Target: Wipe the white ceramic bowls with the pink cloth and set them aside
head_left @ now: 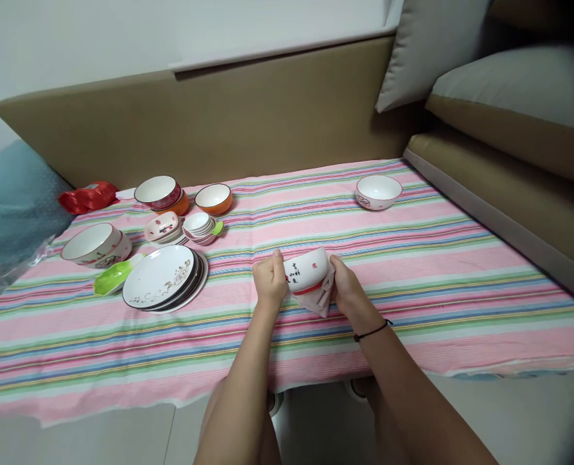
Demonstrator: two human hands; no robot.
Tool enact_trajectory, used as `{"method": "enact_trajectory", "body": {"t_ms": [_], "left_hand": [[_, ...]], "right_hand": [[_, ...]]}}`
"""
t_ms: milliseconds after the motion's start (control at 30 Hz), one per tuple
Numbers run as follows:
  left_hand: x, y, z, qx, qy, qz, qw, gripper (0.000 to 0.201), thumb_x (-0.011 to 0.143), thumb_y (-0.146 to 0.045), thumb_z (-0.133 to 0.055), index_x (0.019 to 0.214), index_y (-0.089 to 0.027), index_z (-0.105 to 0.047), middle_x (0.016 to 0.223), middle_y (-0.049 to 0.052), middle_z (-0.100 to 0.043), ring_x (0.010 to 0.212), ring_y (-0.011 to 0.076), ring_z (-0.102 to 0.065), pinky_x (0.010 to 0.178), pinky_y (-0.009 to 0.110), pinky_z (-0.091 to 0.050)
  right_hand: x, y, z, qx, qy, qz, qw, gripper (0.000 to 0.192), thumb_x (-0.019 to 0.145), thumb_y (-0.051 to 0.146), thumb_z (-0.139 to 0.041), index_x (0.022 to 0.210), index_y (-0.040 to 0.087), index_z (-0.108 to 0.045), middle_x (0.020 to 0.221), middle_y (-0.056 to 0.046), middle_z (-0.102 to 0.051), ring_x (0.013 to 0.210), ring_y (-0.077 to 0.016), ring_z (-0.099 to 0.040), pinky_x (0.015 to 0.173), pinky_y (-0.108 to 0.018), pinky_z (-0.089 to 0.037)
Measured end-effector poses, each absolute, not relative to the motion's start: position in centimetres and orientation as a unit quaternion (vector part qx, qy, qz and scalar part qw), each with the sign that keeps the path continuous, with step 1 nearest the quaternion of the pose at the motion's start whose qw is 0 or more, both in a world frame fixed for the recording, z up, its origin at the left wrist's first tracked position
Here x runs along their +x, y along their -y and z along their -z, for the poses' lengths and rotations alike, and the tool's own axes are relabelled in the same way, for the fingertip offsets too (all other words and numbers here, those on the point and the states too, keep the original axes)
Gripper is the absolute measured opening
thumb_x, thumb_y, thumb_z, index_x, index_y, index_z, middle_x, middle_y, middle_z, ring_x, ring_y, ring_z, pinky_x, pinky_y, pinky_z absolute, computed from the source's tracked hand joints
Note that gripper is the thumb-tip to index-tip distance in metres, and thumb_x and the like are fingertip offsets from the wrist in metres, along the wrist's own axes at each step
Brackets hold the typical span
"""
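Note:
A white bowl [306, 268] with a red rim and dark written characters is tipped on its side between my hands, its rim turned downward. My left hand [271, 279] is closed on the bowl's left side, thumb raised. On the right side, my right hand [346, 284] grips the bowl through a pale pink cloth [319, 301], which covers part of the rim and hangs below it. The bowl's inside is hidden. Both hands are above the near middle of the striped cloth [248, 349].
A similar bowl [378, 194] stands upright at back right. On the left are stacked plates [161, 278], a green dish [112, 279], a large bowl [96, 247], small dishes [162, 227], orange bowls [214, 200] and red fabric [89, 197]. Sofa cushions [520, 90] border the right.

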State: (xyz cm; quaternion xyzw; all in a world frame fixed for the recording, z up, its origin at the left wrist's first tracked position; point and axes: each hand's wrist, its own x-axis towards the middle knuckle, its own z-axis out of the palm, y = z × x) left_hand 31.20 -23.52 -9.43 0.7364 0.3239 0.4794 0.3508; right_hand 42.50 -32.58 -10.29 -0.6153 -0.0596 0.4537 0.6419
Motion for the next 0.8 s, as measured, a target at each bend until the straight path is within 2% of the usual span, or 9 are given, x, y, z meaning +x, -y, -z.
{"method": "enact_trajectory", "body": {"t_ms": [133,233,333,400,500,567,633,700,800], "left_hand": [[31.4,23.7,9.2,0.736,-0.349,-0.484,0.318,0.055,0.087,-0.042,-0.047,0.040,-0.019,-0.030,0.041,-0.002,-0.030,0.042,0.0096,-0.025,0.053,0.033,-0.013],[31.6,23.9,9.1,0.718,-0.382,-0.491,0.313,0.055,0.086,-0.043,-0.048,0.040,-0.019,-0.031,0.040,-0.002,-0.030,0.043,0.0102,-0.025,0.053,0.033,-0.012],[31.7,23.9,9.0,0.676,-0.431,-0.502,0.324,0.056,0.088,-0.044,-0.044,0.040,-0.020,-0.029,0.039,-0.002,-0.027,0.042,0.0105,-0.025,0.052,0.032,-0.013],[31.8,23.9,8.9,0.663,-0.448,-0.506,0.323,0.056,0.089,-0.043,-0.042,0.040,-0.020,-0.029,0.039,-0.002,-0.027,0.042,0.0105,-0.026,0.051,0.031,-0.014],[31.8,23.9,8.6,0.636,-0.463,-0.514,0.342,0.055,0.090,-0.042,-0.041,0.041,-0.021,-0.028,0.040,-0.002,-0.028,0.042,0.0104,-0.028,0.049,0.030,-0.016],[31.8,23.7,8.3,0.598,-0.482,-0.515,0.380,0.054,0.090,-0.044,-0.040,0.043,-0.021,-0.026,0.041,-0.003,-0.027,0.042,0.0101,-0.028,0.047,0.029,-0.017],[31.7,23.5,7.9,0.552,-0.496,-0.513,0.432,0.052,0.089,-0.045,-0.040,0.044,-0.022,-0.026,0.042,-0.003,-0.027,0.042,0.0095,-0.028,0.045,0.027,-0.020],[31.5,23.1,7.7,0.497,-0.502,-0.512,0.488,0.050,0.087,-0.044,-0.042,0.045,-0.022,-0.028,0.042,-0.004,-0.029,0.041,0.0086,-0.028,0.043,0.026,-0.022],[31.2,22.5,7.8,0.418,-0.513,-0.516,0.544,0.046,0.085,-0.043,-0.044,0.047,-0.022,-0.030,0.042,-0.005,-0.032,0.040,0.0076,-0.029,0.042,0.024,-0.025]], "right_hand": [[42.0,33.3,8.6,-0.667,0.063,-0.449,0.591,0.053,0.086,0.060,-0.030,0.049,0.024,-0.042,0.033,-0.002,-0.041,0.031,-0.0160,-0.044,0.033,-0.029,-0.036],[41.3,33.7,7.3,-0.691,0.102,-0.442,0.563,0.064,0.087,0.064,-0.021,0.056,0.019,-0.055,0.035,-0.005,-0.047,0.027,-0.0168,-0.043,0.029,-0.032,-0.036],[40.3,34.1,6.7,-0.701,0.137,-0.402,0.573,0.069,0.087,0.064,-0.021,0.081,0.012,-0.066,0.043,-0.008,-0.055,0.030,-0.0176,-0.047,0.030,-0.032,-0.039],[39.5,34.4,6.8,-0.707,0.149,-0.372,0.583,0.068,0.087,0.063,-0.021,0.101,0.012,-0.065,0.048,-0.007,-0.058,0.035,-0.0184,-0.050,0.034,-0.032,-0.042],[38.4,35.0,7.2,-0.719,0.194,-0.322,0.585,0.070,0.089,0.062,-0.018,0.114,0.014,-0.062,0.055,-0.008,-0.061,0.043,-0.0199,-0.056,0.044,-0.033,-0.049],[37.7,35.4,7.5,-0.717,0.239,-0.278,0.593,0.066,0.090,0.060,-0.021,0.120,0.015,-0.060,0.068,-0.012,-0.067,0.058,-0.0232,-0.063,0.055,-0.035,-0.053],[37.1,35.6,7.8,-0.696,0.310,-0.218,0.610,0.057,0.092,0.053,-0.029,0.129,0.019,-0.054,0.097,-0.014,-0.070,0.088,-0.0281,-0.067,0.074,-0.040,-0.055],[36.7,35.6,7.9,-0.655,0.411,-0.140,0.618,0.049,0.093,0.040,-0.034,0.137,0.022,-0.047,0.129,-0.011,-0.059,0.120,-0.0297,-0.054,0.097,-0.047,-0.047],[36.4,35.3,7.9,-0.600,0.551,-0.038,0.578,0.051,0.090,0.023,-0.036,0.141,0.023,-0.041,0.145,-0.004,-0.044,0.138,-0.0268,-0.033,0.114,-0.052,-0.027]]}}
